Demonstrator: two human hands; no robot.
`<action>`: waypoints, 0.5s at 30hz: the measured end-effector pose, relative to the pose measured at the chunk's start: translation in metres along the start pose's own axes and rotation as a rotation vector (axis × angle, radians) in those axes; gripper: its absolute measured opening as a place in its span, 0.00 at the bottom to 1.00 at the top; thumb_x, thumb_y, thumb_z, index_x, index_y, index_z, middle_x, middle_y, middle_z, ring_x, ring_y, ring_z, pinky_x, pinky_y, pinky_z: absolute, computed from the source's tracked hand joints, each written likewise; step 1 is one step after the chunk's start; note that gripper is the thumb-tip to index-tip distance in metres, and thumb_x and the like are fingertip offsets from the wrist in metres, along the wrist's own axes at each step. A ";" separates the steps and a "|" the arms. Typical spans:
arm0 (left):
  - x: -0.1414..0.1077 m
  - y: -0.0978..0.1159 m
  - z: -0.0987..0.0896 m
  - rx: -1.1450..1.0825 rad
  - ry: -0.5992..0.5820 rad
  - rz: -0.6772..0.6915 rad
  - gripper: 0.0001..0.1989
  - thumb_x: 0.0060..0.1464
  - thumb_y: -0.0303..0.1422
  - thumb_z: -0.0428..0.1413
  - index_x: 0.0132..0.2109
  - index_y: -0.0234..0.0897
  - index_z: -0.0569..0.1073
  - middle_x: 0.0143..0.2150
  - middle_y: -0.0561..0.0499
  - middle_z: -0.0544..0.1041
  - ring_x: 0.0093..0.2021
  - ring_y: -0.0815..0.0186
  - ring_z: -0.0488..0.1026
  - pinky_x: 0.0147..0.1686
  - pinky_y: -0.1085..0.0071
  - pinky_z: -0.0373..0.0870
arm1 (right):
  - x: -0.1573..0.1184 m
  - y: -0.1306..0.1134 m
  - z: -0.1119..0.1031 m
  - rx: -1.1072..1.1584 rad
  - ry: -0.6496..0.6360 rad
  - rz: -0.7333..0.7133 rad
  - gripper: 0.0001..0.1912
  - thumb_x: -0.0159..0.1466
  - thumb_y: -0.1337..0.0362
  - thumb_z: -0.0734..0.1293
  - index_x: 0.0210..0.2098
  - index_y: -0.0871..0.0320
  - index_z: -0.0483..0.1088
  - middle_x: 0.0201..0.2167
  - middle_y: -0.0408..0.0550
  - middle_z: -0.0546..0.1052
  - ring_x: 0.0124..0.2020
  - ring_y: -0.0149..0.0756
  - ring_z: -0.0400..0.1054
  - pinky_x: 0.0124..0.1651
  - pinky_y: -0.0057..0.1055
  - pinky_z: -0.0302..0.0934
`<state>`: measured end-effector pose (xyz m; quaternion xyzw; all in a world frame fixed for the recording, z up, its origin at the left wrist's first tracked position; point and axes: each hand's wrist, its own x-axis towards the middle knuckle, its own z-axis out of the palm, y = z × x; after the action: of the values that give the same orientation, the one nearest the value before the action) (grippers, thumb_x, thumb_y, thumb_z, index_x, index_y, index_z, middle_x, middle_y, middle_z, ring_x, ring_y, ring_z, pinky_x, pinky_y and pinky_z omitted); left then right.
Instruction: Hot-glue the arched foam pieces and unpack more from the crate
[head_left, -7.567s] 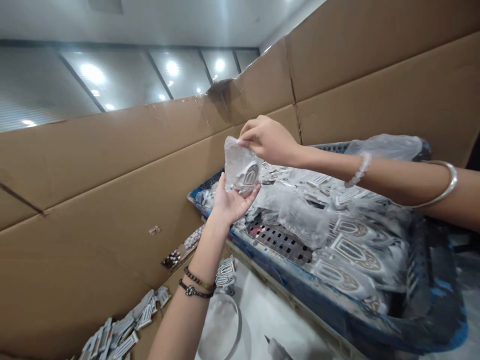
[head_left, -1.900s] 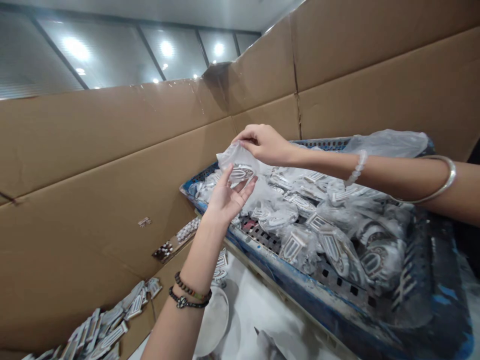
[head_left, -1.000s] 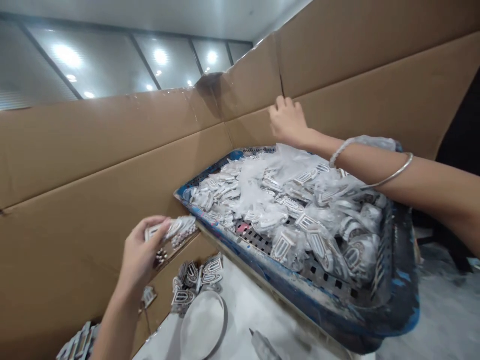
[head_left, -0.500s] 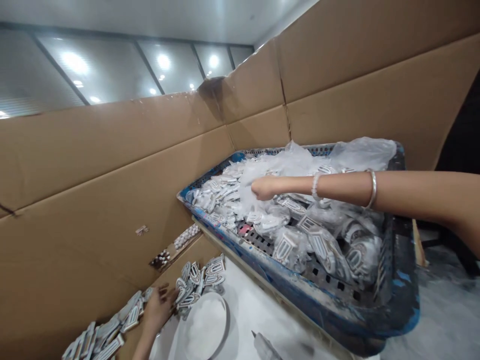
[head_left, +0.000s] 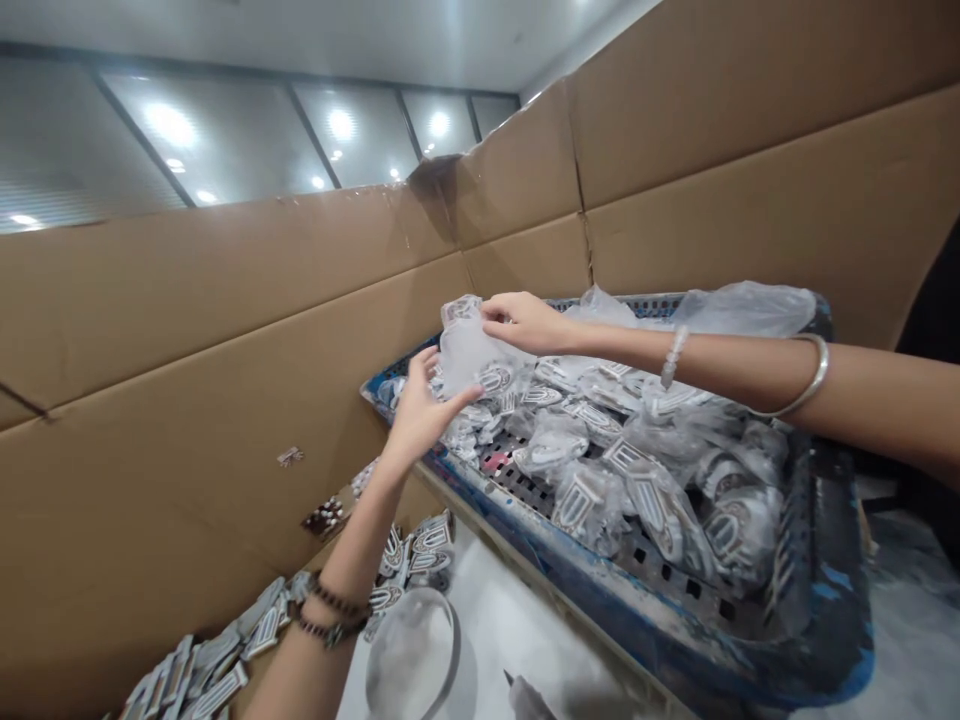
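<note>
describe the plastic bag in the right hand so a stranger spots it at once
Find the big blue crate beside the cardboard walls. Over its far left part, the right hand pinches a cloudy plastic bag. Other bags lie in the crate; this one is held up.

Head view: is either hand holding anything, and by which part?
The right hand holds a plastic bag by its upper part; the left hand is open beside it, contact unclear.

Bags [head_left: 589, 503] in basket [head_left: 555, 556]; dish [head_left: 405, 655] left
</note>
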<state>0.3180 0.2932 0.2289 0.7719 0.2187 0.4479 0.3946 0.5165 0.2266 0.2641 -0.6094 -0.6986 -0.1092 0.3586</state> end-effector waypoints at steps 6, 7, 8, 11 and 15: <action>0.035 -0.018 0.036 -0.362 -0.063 -0.156 0.15 0.39 0.30 0.68 0.38 0.36 0.77 0.37 0.51 0.79 0.42 0.63 0.74 0.44 0.74 0.67 | -0.003 -0.004 0.007 0.145 0.010 -0.037 0.06 0.65 0.64 0.60 0.36 0.58 0.67 0.39 0.49 0.70 0.42 0.34 0.65 0.48 0.28 0.57; 0.036 -0.022 0.035 -0.383 -0.033 -0.192 0.13 0.40 0.30 0.68 0.35 0.35 0.76 0.33 0.52 0.79 0.38 0.65 0.74 0.40 0.75 0.68 | -0.003 -0.002 0.010 0.160 0.027 -0.006 0.08 0.66 0.62 0.59 0.38 0.59 0.67 0.41 0.51 0.70 0.43 0.35 0.65 0.48 0.28 0.57; 0.036 -0.026 0.033 -0.393 -0.005 -0.222 0.11 0.41 0.31 0.67 0.34 0.35 0.76 0.31 0.53 0.78 0.34 0.66 0.74 0.37 0.75 0.68 | -0.004 0.000 0.013 0.169 0.051 0.034 0.10 0.66 0.60 0.59 0.39 0.59 0.66 0.42 0.53 0.69 0.45 0.36 0.65 0.48 0.30 0.57; 0.033 -0.029 0.027 -0.427 0.048 -0.320 0.09 0.44 0.32 0.65 0.32 0.35 0.74 0.26 0.55 0.76 0.26 0.69 0.71 0.29 0.76 0.67 | -0.007 0.006 0.023 0.173 0.070 0.149 0.15 0.63 0.52 0.63 0.34 0.59 0.64 0.37 0.53 0.71 0.39 0.39 0.65 0.40 0.32 0.57; 0.032 -0.024 0.028 -0.490 0.034 -0.454 0.09 0.44 0.31 0.63 0.35 0.36 0.73 0.25 0.55 0.75 0.23 0.69 0.71 0.26 0.74 0.69 | -0.009 0.005 0.032 0.183 -0.105 0.165 0.20 0.61 0.51 0.65 0.20 0.56 0.60 0.20 0.43 0.66 0.24 0.32 0.59 0.27 0.30 0.49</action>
<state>0.3584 0.3185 0.2181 0.5783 0.2773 0.4005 0.6544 0.5097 0.2396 0.2337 -0.6342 -0.6711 0.0167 0.3835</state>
